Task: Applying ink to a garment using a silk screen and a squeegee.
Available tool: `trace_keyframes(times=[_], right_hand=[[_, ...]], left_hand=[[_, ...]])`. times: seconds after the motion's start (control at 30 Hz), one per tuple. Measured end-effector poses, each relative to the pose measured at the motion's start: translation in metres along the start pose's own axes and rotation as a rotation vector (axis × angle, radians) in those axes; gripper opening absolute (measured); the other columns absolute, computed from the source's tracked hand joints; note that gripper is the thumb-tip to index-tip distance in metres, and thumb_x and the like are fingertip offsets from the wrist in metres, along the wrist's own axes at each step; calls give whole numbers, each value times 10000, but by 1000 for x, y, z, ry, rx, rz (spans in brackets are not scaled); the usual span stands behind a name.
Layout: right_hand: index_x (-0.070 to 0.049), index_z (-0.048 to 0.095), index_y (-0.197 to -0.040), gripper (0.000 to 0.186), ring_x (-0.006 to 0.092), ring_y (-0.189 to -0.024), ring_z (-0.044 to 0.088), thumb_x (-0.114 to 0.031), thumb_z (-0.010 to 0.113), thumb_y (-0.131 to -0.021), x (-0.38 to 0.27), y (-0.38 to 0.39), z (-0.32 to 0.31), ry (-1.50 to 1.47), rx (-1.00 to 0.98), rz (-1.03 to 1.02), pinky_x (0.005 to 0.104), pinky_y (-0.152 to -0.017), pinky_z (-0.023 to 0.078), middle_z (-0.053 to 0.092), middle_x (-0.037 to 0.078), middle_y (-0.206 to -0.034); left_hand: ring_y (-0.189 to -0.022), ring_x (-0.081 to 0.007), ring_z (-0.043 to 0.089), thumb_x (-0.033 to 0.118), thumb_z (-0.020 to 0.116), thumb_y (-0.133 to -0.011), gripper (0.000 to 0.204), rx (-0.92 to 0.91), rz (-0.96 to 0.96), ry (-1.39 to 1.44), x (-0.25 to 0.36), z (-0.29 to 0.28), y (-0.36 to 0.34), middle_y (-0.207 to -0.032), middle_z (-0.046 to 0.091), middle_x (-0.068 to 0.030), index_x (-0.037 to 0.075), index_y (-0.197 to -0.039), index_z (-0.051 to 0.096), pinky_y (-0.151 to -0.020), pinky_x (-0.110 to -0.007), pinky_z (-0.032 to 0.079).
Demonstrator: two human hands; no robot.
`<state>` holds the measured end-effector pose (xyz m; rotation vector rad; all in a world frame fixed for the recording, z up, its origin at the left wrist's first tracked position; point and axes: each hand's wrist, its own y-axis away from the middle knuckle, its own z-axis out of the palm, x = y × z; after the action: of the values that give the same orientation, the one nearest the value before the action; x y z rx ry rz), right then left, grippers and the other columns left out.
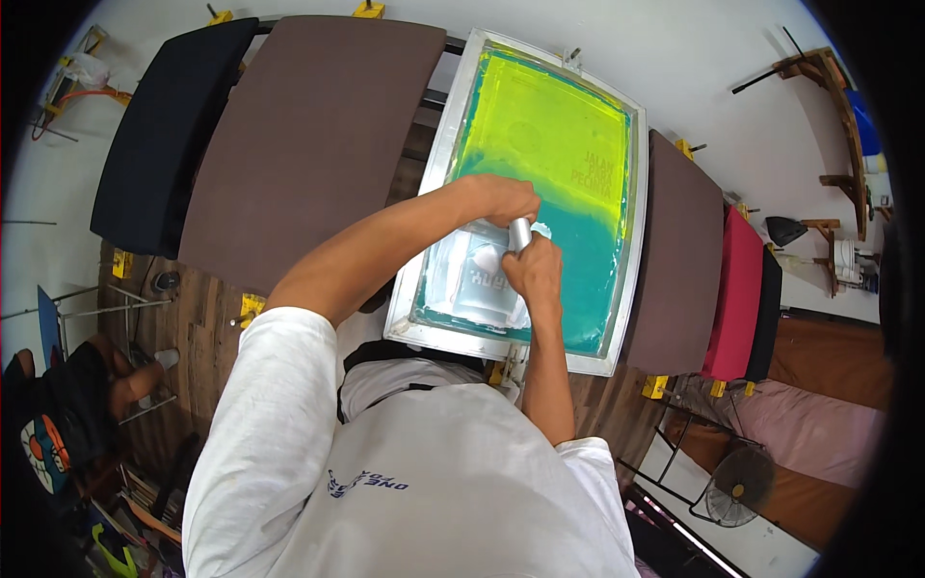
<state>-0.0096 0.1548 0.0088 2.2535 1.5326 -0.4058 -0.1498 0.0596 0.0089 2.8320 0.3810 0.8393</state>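
Gripping squeegee [519, 234] over inked screen frame [438, 159]

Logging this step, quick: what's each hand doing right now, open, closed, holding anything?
Left hand: closed on the top of the squeegee handle, over the printing screen.
Right hand: closed on the same squeegee handle, lower down.

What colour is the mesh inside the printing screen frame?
The mesh is yellow-green at the far end, teal nearer the hands; head view.
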Motion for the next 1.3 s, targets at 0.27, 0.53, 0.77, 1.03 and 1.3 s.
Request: trace_keyframes(times=[0.27,0.53,0.77,1.03,1.3], right_hand=[[116,655,-812,254,459,-743,625,-78,643,-647,-24,-2,15,102,-13,-219,506,-747,536,635,335,-767],[80,671,-825,231,444,-760,615,-49,646,-636,-18,5,12,107,-149,-514,491,-763,519,638,300,-788],[26,712,-908,294,441,-824,645,-38,658,-626,-2,26,3,137,-336,-616,466,-816,536,660,267,-838],[-5,701,-921,321,411,-860,603,34,666,-605,4,81,-1,91,-422,-565,450,-819,516,645,204,-915],[-3,717,-929,300,394,-926,637,20,695,-631,3,73,-25,154,-373,-451,472,-831,537,663,206,-939]], left_hand=[[-893,-341,691,-25,686,-730,270,155,-40,120,-21,17,47,-897,721,-142,124,-947,742,-767,-437,537],[-919,-360,687,-55,675,-698,274,229,-238,175,11,43,102,-912,716,-179,47,-950,709,-807,-435,543],[-911,-424,673,-49,627,-678,296,288,-365,234,67,76,125,-877,687,-266,-36,-971,671,-815,-479,538],[-846,-385,623,-35,663,-688,345,539,-321,163,123,129,153,-880,626,-190,15,-1025,608,-779,-473,517],[-881,-422,678,-41,674,-684,313,262,-401,250,113,85,124,-887,673,-269,-18,-996,661,-801,-484,553]])
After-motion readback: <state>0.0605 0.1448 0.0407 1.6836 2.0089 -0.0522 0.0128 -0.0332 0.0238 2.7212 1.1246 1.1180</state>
